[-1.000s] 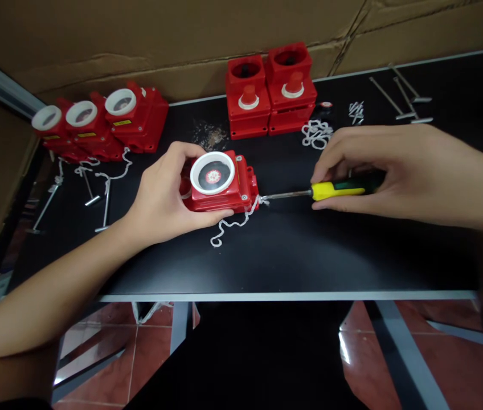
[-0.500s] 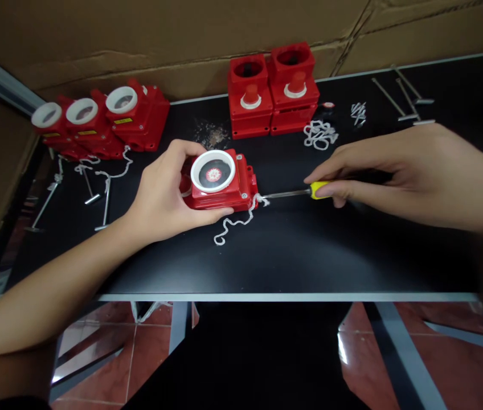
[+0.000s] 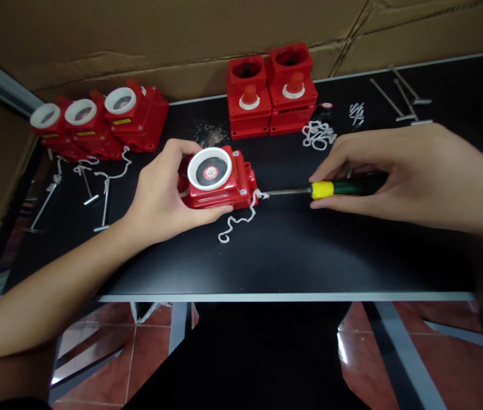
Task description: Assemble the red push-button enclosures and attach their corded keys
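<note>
My left hand [image 3: 160,196] is wrapped round the left end of a red box [image 3: 216,198], thumb along its near side. A white ring [image 3: 209,168] frames the dark round window on the box's top. My right hand [image 3: 391,176] grips a screwdriver [image 3: 323,189] by its yellow and green handle. The shaft points left, and its tip meets the right side of the box where a white cord [image 3: 241,220] is attached. The cord's loose end trails on the table. Whatever the tip touches is too small to make out.
Several red boxes [image 3: 143,122] with white rings, cords and small metal hammers [image 3: 105,206] stand at the back left. Two red boxes [image 3: 248,117] without rings stand behind. White cord [image 3: 318,135], screws [image 3: 356,114], metal hammers [image 3: 404,99] and debris [image 3: 211,134] lie on the black table [image 3: 284,262].
My right hand's fingers have shifted on the screwdriver handle, closing forward over it and then drawing back. The red box has tilted slightly, and the cord's loose end has moved a little right.
</note>
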